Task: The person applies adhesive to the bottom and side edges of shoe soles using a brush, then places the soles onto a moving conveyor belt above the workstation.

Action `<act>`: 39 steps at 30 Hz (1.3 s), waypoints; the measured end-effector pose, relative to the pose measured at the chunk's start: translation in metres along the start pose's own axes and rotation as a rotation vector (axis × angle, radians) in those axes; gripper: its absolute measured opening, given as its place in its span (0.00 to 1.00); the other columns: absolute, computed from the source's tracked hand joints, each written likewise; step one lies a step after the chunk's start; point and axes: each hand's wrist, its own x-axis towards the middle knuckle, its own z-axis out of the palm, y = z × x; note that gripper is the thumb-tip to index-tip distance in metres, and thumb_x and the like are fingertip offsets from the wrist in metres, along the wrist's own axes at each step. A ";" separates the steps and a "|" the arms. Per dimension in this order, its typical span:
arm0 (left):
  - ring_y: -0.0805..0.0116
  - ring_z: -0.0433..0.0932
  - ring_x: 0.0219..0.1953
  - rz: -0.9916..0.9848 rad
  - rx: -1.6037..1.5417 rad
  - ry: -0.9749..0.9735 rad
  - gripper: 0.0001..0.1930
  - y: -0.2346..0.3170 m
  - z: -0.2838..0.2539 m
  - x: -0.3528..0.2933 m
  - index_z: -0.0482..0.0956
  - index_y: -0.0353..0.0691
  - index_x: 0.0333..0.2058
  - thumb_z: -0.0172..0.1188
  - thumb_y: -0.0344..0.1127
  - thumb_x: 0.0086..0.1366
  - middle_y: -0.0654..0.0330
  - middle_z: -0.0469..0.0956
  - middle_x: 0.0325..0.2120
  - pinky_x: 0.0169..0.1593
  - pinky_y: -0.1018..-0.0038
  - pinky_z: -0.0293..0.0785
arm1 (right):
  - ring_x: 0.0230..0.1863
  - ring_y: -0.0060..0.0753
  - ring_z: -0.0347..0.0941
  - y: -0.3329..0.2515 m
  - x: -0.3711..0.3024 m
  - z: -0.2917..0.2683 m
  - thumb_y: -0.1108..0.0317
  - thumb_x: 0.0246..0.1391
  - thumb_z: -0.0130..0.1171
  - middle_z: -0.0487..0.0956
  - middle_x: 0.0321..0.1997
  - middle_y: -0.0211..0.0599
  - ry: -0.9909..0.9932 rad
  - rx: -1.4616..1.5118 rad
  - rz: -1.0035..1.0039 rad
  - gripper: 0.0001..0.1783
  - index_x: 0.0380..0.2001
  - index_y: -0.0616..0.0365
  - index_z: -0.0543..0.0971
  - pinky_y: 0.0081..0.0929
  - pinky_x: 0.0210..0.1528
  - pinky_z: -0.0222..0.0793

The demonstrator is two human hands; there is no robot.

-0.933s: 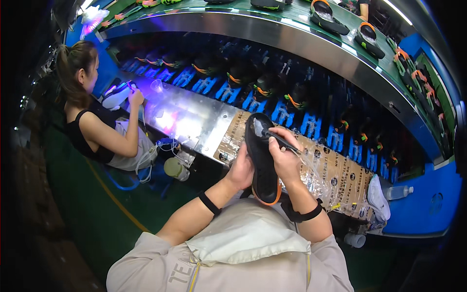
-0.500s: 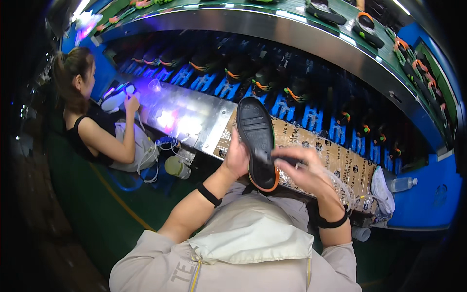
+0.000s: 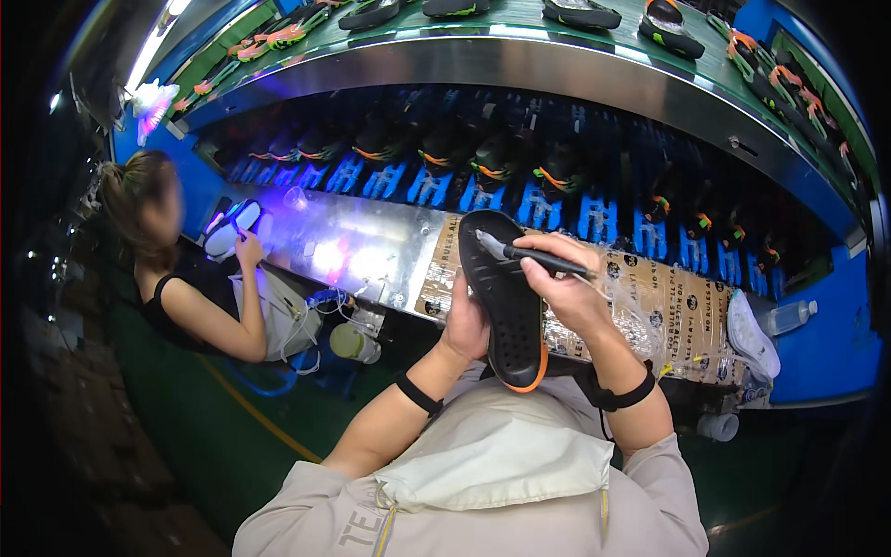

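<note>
My left hand [image 3: 467,320] grips a black shoe sole [image 3: 512,320] by its left edge, holding it over my lap. The sole has an orange rim at its lower end and several small holes there. In my right hand [image 3: 577,290] is a brush [image 3: 555,263] with a thick black handle, held like a pen. Whitish bristles [image 3: 490,244] touch the inner face of the sole near its upper end. A thin clear tube [image 3: 624,311] runs near the back of the handle.
A metal-and-cardboard bench [image 3: 682,302] lies ahead, with a white sole [image 3: 750,334] and a clear bottle [image 3: 792,317] at right. Blue racks [image 3: 541,209] hold dark shoe uppers behind it. Above runs a green conveyor [image 3: 520,23] carrying shoe parts. Another person [image 3: 209,311] works at left.
The brush has moved from the lower part of the sole up to its upper end. The sole sits slightly lower in view, and the whole view has shifted a little.
</note>
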 end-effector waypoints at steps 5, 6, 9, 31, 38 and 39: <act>0.59 0.78 0.67 0.042 -0.058 -0.181 0.44 0.014 -0.012 0.008 0.69 0.46 0.73 0.37 0.76 0.78 0.55 0.77 0.66 0.71 0.57 0.76 | 0.37 0.44 0.82 -0.014 0.001 -0.015 0.70 0.54 0.74 0.85 0.34 0.39 -0.399 -0.181 -0.248 0.13 0.43 0.56 0.90 0.37 0.45 0.72; 0.58 0.79 0.66 0.067 -0.044 -0.108 0.44 0.016 -0.004 0.008 0.70 0.46 0.72 0.37 0.76 0.77 0.55 0.78 0.65 0.70 0.57 0.77 | 0.37 0.44 0.82 -0.012 -0.003 -0.012 0.69 0.54 0.74 0.85 0.33 0.38 -0.284 -0.116 -0.173 0.13 0.43 0.56 0.90 0.37 0.45 0.71; 0.57 0.82 0.62 0.145 0.000 0.033 0.44 0.021 0.011 0.011 0.73 0.46 0.69 0.35 0.77 0.77 0.54 0.82 0.61 0.67 0.56 0.80 | 0.35 0.41 0.80 -0.013 -0.006 -0.008 0.70 0.52 0.76 0.87 0.36 0.35 -0.183 -0.331 -0.256 0.16 0.45 0.56 0.90 0.37 0.47 0.71; 0.46 0.85 0.47 0.165 -0.194 -0.218 0.59 0.109 0.051 0.036 0.77 0.27 0.59 0.37 0.87 0.66 0.40 0.84 0.48 0.54 0.51 0.84 | 0.38 0.40 0.79 -0.050 -0.002 -0.004 0.69 0.56 0.76 0.85 0.35 0.34 -0.557 -0.079 -0.314 0.17 0.50 0.51 0.90 0.36 0.44 0.67; 0.43 0.86 0.51 0.166 0.045 -0.264 0.63 0.125 0.049 0.047 0.72 0.27 0.66 0.39 0.90 0.63 0.35 0.82 0.52 0.57 0.51 0.84 | 0.32 0.38 0.77 -0.057 0.004 -0.011 0.70 0.53 0.78 0.82 0.31 0.34 -0.573 -0.232 -0.367 0.18 0.48 0.53 0.90 0.34 0.42 0.67; 0.43 0.86 0.51 0.159 0.090 -0.269 0.64 0.127 0.051 0.048 0.72 0.27 0.66 0.39 0.91 0.63 0.35 0.82 0.52 0.57 0.51 0.85 | 0.32 0.38 0.76 -0.056 0.005 -0.012 0.70 0.52 0.78 0.82 0.31 0.34 -0.515 -0.215 -0.332 0.18 0.48 0.53 0.90 0.35 0.43 0.67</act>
